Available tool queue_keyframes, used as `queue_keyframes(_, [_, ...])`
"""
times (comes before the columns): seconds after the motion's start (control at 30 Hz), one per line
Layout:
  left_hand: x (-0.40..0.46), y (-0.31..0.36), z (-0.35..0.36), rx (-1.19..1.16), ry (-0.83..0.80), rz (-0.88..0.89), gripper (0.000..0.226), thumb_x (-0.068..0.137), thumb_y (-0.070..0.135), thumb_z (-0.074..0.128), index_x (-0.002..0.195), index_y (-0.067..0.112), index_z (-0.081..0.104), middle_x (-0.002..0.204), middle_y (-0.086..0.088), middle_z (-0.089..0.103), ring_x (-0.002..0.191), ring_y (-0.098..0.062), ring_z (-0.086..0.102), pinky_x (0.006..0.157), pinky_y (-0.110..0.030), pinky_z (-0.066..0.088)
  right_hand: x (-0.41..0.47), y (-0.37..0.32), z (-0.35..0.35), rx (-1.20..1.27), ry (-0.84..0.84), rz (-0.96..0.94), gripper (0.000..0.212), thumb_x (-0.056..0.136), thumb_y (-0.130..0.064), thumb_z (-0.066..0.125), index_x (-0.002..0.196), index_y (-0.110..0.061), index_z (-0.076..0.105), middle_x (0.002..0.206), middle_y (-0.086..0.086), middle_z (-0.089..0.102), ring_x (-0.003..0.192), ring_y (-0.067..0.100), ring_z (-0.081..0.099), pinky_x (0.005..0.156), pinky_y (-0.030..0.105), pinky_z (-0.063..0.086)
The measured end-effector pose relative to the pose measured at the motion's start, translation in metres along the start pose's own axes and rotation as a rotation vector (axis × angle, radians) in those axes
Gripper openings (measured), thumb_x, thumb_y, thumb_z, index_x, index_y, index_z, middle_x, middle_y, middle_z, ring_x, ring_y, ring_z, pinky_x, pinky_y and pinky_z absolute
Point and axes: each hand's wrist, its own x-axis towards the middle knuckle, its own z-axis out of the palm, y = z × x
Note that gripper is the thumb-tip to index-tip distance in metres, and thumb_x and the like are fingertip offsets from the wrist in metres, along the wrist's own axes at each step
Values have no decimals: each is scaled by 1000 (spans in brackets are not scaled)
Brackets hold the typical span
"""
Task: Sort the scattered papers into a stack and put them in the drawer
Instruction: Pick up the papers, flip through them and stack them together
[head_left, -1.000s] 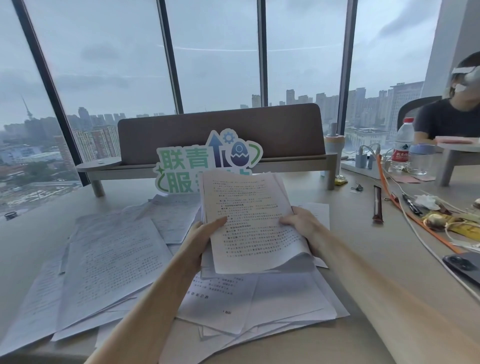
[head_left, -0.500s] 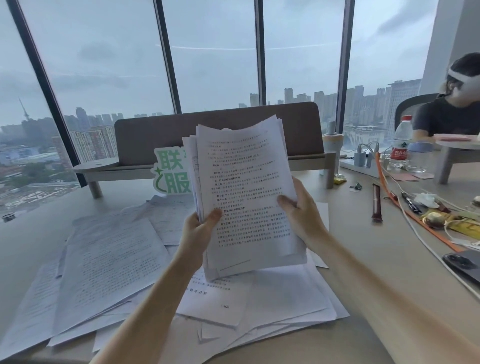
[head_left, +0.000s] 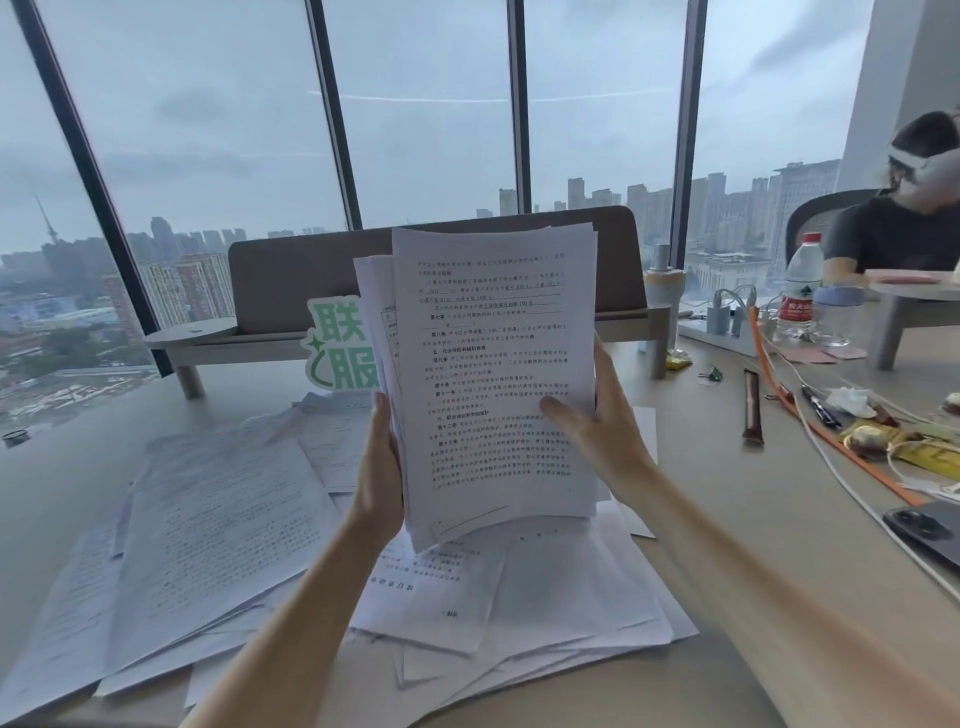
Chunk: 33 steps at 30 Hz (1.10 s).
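Nearest the camera, loose scattered papers (head_left: 218, 545) are spread over the pale table (head_left: 727, 519), overlapping one another at odd angles from the left edge across to the middle. Just above them a stack of papers (head_left: 493, 374) is held upright, its lower edge close over the loose sheets, though whether it touches them cannot be told. The stack is clasped from both sides: the left hand (head_left: 379, 478) is wrapped round its left edge, the grip closed with the thumb to the front, and the right hand (head_left: 597, 431) is closed on its right edge, the thumb laid across the printed front page and the fingers hidden behind. The top edges of the sheets are seen to be uneven, some standing out to the left.

To the right on the table a dark phone (head_left: 930, 530), an orange strap (head_left: 831, 441), white cables and small clutter are laid out. Behind the stack a green and white sign (head_left: 337, 343) is partly covered by the sheets, and a brown desk divider (head_left: 291, 280) is set on a low shelf. Farther right a water bottle (head_left: 800, 286) is stood upright, and a seated person (head_left: 904, 234) is seen at the edge. Beyond, tall windows (head_left: 208, 130) are filled with a grey city skyline.
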Motion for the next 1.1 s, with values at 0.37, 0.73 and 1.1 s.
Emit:
queue_keyframes(0.37, [-1,11,9,102,56,159,56,107,42,17,118,28,70,117,-10,72,111,-29,67,94,-53,50,4,-15,-7,-64,11,-124,75,104,-34,52,156,-49,1,120,-62,38,111,-29,46,94,7,40])
queue_keyframes(0.73, [-4,30,30,231,200,398,59,82,79,29,97,45,75,103,-3,75,102,-34,69,89,-59,55,6,-50,-4,-144,81,-304,89,102,-28,56,157,-41,-13,150,-32,38,135,6,48,113,39,41])
queue_keyframes(1.1, [-7,31,30,381,248,583,73,77,86,41,71,17,65,64,-14,57,61,-19,55,53,-33,49,16,-53,-9,-2,133,-223,85,98,-21,63,155,-47,6,114,-36,62,109,1,64,97,42,55])
